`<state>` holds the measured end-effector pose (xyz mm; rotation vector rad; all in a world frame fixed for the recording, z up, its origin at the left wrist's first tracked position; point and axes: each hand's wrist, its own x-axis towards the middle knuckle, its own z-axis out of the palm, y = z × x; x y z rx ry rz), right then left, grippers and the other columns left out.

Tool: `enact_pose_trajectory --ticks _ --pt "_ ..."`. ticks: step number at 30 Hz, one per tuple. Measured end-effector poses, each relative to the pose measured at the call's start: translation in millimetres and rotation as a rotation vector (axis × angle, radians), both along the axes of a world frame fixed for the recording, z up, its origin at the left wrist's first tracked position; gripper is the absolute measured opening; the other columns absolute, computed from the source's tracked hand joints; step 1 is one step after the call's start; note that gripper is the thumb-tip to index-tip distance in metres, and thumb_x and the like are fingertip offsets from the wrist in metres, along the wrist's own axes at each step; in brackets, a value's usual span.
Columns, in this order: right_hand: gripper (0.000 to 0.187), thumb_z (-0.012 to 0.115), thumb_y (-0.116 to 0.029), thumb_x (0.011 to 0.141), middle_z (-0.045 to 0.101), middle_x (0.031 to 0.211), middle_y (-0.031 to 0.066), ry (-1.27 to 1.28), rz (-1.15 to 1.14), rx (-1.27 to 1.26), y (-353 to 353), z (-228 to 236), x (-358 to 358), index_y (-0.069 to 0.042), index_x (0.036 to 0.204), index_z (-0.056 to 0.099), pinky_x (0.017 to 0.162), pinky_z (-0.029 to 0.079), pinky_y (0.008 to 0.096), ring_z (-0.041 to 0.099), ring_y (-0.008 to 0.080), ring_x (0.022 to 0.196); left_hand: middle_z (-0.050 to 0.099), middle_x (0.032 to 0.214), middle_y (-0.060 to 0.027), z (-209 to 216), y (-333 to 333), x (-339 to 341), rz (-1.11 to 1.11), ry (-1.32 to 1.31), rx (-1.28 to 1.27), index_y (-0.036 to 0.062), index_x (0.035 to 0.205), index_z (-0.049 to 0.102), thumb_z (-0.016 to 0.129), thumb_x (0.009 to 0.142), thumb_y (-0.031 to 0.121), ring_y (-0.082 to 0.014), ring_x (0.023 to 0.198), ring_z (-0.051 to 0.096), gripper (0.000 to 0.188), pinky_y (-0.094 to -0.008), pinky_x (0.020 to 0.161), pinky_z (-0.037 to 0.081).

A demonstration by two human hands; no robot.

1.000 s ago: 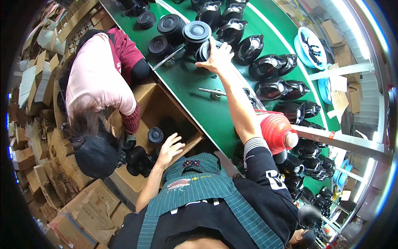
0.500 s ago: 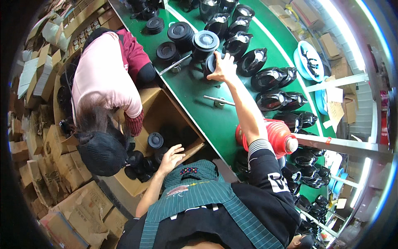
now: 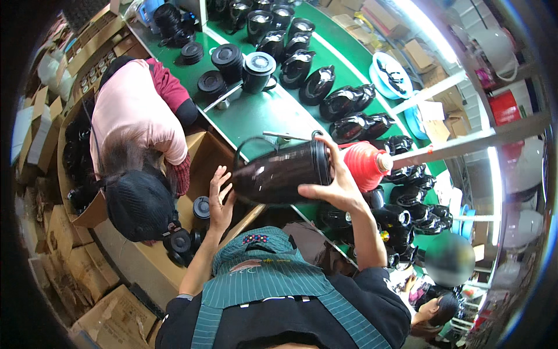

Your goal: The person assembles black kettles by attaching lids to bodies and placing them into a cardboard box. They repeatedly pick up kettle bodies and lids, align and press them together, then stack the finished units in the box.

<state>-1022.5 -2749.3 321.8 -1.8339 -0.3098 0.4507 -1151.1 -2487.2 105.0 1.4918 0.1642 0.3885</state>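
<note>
A glossy black jug (image 3: 279, 174) lies tilted on its side in front of my chest. Its ribbed lid end points right, and a thin looped handle rises from its other end. My right hand (image 3: 343, 189) grips the lid end, thumb below and fingers over the rim. At the opposite end my left hand (image 3: 220, 200) is raised with its fingers spread, right beside the jug's base. Whether those fingertips touch it I cannot tell. Below my left hand, an open cardboard box (image 3: 200, 142) contains several black lidded jugs (image 3: 200, 207).
A co-worker (image 3: 136, 145) in a pink top bends over the box at left. On the green table (image 3: 247, 119) stand a lidded jug (image 3: 258, 71), stacked black lids (image 3: 226, 63) and rows of glossy black jugs (image 3: 317, 85). A red ribbed vessel (image 3: 363, 166) is beside my right hand.
My right hand has brought the jug from the table toward my chest, tipping it sideways. My left hand has risen to its base end. The view has shifted slightly.
</note>
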Motion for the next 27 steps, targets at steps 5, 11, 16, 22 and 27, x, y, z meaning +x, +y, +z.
enact_pose_trajectory --ticks 5,11,16,22,27 --pt "0.117 0.100 -0.033 0.069 0.056 0.143 0.0178 0.162 0.031 -0.101 -20 21 -69 -0.008 0.161 0.032 0.120 0.039 0.0420 0.055 0.0276 0.135 0.037 0.165 -0.0241 23 -17 -8 0.011 -0.407 0.411 0.0097 0.168 0.024 0.089 0.084 0.015 -0.0419 0.145 0.048 0.105 -0.0520 0.116 0.047" --pt "0.110 0.090 -0.042 0.082 0.054 0.146 0.0197 0.381 -0.033 0.095 -26 -1 -115 -0.010 0.165 0.025 0.119 0.039 0.0434 0.054 0.0285 0.136 0.080 0.107 -0.0171 108 0 -15 -0.147 -0.578 0.497 -0.0005 0.112 0.075 0.078 0.088 0.013 -0.0411 0.120 0.071 0.028 -0.0557 0.111 0.053" --pt "0.120 0.095 -0.037 0.077 0.048 0.152 0.0197 0.164 -0.023 0.195 -12 2 -138 -0.010 0.167 0.020 0.123 0.034 0.0459 0.048 0.0309 0.143 0.078 0.113 -0.0168 97 9 -16 -0.298 -0.406 0.077 -0.0034 0.111 0.073 0.077 0.086 0.008 -0.0300 0.114 0.073 0.028 -0.0470 0.109 0.052" --pt "0.138 0.105 -0.049 0.052 0.038 0.157 0.0239 -0.415 0.205 0.021 1 4 -127 -0.004 0.161 0.034 0.123 0.035 0.0506 0.039 0.0411 0.149 0.074 0.110 -0.0063 0 33 -23 -0.554 0.097 -0.457 -0.0013 0.116 0.070 0.072 0.096 0.017 -0.0136 0.102 0.069 0.027 -0.0329 0.095 0.057" --pt "0.140 0.104 -0.056 0.047 0.038 0.159 0.0245 -0.609 0.363 -0.062 3 3 -127 -0.007 0.161 0.038 0.123 0.037 0.0537 0.039 0.0437 0.149 0.075 0.113 -0.0091 -5 25 -68 -0.341 0.274 -0.472 -0.0016 0.114 0.070 0.072 0.096 0.013 -0.0141 0.106 0.068 0.024 -0.0325 0.095 0.057"
